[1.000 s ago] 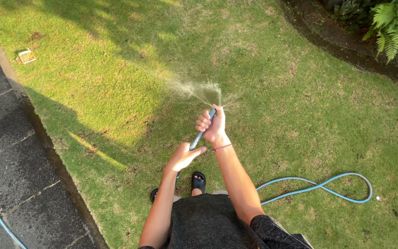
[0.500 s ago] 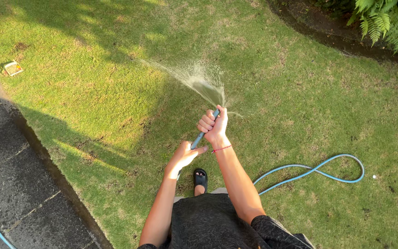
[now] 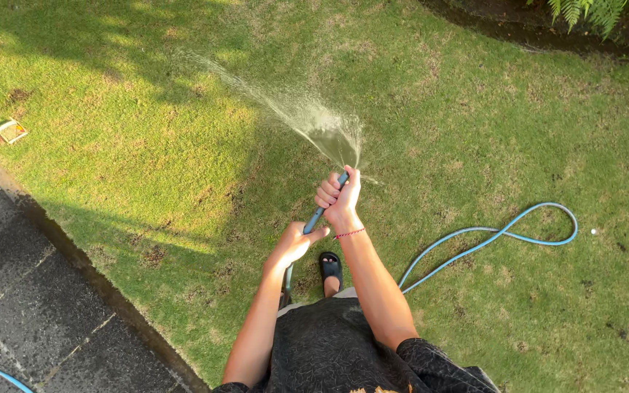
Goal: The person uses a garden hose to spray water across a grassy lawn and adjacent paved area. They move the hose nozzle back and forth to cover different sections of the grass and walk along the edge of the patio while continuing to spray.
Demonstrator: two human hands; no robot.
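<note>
Mid-watering: right hand (image 3: 341, 198) clenched on thin blue rubber hose (image 3: 314, 218) tip, left hand (image 3: 293, 244) gripping lower; spray (image 3: 307, 116) toward 11 o'clock over green lawn (image 3: 147, 145). Next calls for steady sweep.

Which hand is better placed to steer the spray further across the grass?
Probably the right hand: it is clamped around the tip of the blue hose, right where the spray fans out, so it sets the direction. The left hand grips lower down the hose, only supporting it.

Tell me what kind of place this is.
Most likely a home garden: a mown lawn, a blue garden hose looped across it and spraying water, ferns in a soil bed, and dark paving slabs alongside.
</note>
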